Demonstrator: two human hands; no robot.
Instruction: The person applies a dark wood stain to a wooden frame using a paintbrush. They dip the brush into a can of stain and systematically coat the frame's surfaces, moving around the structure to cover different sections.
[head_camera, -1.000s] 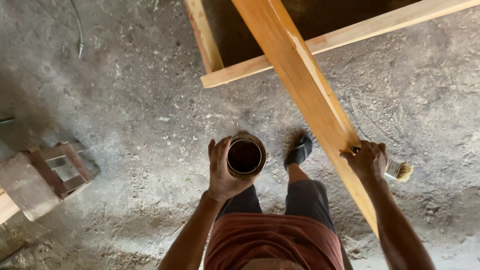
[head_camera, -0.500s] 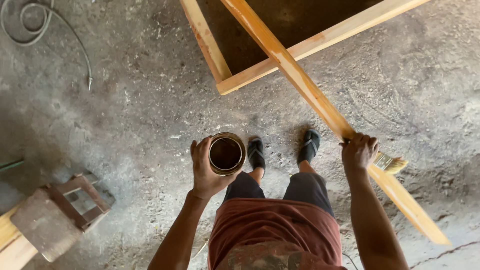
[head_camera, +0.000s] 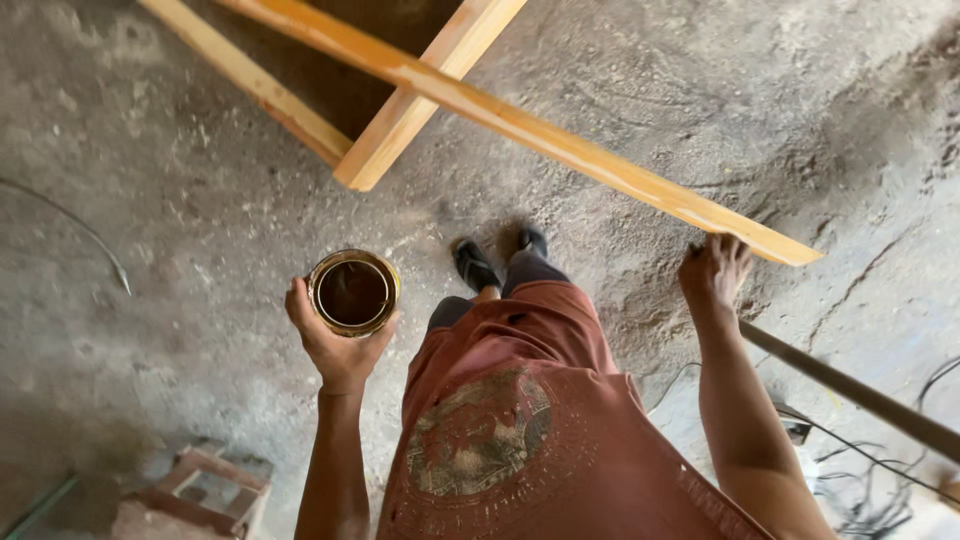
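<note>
Our left hand (head_camera: 335, 345) is cupped around an open tin (head_camera: 352, 292) of dark liquid at our waist; well apart, our right hand (head_camera: 712, 272) clasps the near end of a long wooden plank (head_camera: 520, 125), which crosses a timber frame (head_camera: 400, 120) farther off

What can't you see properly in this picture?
- Head view: the brush is out of sight now; whether the right hand has it under the long plank cannot be told.
- The can in the left hand: the dark liquid hides its bottom.
- The wooden frame is cut off by the top edge.
- The small wooden stool is cut off at the bottom edge.
</note>
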